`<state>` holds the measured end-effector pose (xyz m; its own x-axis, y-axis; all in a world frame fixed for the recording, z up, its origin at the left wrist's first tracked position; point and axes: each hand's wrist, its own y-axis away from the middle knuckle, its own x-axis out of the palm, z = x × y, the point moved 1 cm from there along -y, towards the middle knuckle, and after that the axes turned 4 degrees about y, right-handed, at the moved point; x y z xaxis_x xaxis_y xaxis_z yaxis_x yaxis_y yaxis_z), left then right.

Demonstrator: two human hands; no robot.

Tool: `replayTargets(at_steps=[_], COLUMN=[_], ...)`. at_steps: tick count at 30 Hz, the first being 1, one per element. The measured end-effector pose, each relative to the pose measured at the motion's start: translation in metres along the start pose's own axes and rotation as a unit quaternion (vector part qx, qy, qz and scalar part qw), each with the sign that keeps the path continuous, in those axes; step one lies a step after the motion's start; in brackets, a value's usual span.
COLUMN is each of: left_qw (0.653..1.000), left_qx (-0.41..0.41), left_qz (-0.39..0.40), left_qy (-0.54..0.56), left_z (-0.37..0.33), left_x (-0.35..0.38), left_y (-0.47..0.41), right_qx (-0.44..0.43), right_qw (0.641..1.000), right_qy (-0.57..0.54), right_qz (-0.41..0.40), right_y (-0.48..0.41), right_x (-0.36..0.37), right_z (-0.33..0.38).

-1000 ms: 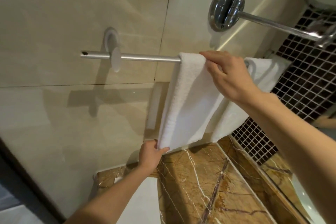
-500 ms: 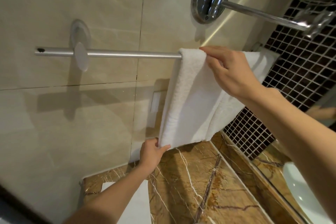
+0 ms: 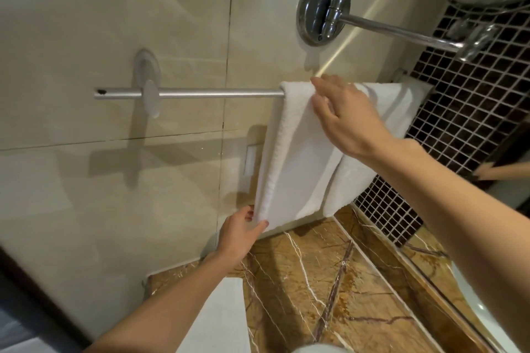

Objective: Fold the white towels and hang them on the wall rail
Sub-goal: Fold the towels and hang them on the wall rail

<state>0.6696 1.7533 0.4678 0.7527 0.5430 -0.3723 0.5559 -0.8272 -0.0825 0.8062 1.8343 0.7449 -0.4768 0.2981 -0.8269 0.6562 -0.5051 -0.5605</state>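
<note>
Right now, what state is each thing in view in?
rail: wall-mounted, left stretch bare.
front towel: folded, draped over the rail.
second towel: draped over the rail, further right.
left hand: pinches front towel's lower corner.
right hand: fingers relaxed, fingertips touch front towel's top fold.
chrome arm: extended from its wall mount.

Wall rail (image 3: 215,93), white towel (image 3: 298,169) draped over it, second towel (image 3: 397,109) just beside

Nubbly white terry-cloth towel (image 3: 289,157) hangs on a matt brushed-metal rail (image 3: 215,93), against glossy beige tiles (image 3: 86,23) above polished veined marble (image 3: 329,281).
</note>
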Motion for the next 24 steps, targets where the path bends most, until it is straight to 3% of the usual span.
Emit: replayTargets(at_steps=[10, 24], left_qw=[0.999, 0.998], left_qx=[0.017, -0.063], left_qz=[-0.044, 0.006], left_qy=[-0.003, -0.019], left_z=[-0.021, 0.011], left_x=[-0.049, -0.119], left_y=[0.034, 0.178], right_qx=[0.065, 0.171], right_qw=[0.997, 0.963], right_qy=[-0.003, -0.022], right_qz=[0.052, 0.206], right_y=[0.065, 0.23], right_x=[0.01, 0.04], right_z=[0.028, 0.108])
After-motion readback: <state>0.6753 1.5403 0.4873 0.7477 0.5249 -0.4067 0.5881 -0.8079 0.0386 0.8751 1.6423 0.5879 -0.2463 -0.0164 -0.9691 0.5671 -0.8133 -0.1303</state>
